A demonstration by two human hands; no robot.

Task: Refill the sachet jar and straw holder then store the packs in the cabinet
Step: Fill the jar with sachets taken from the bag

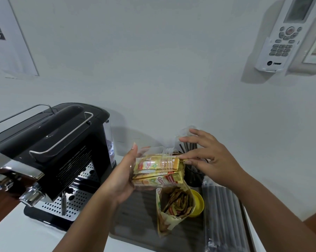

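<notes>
A black coffee machine stands left; a white remote hangs on the wall.

One view only, worn on the head, looking forward and down over the worktop toward the white wall. It sits close: both forearms reach in from the bottom edge, and the coffee machine fills the left. The wide lens bends the edges, so the remote control at upper right probably leans more than it really does.

left hand cupped, fingers curled (palm facing right); right hand spread, fingertips pointing left.
</notes>
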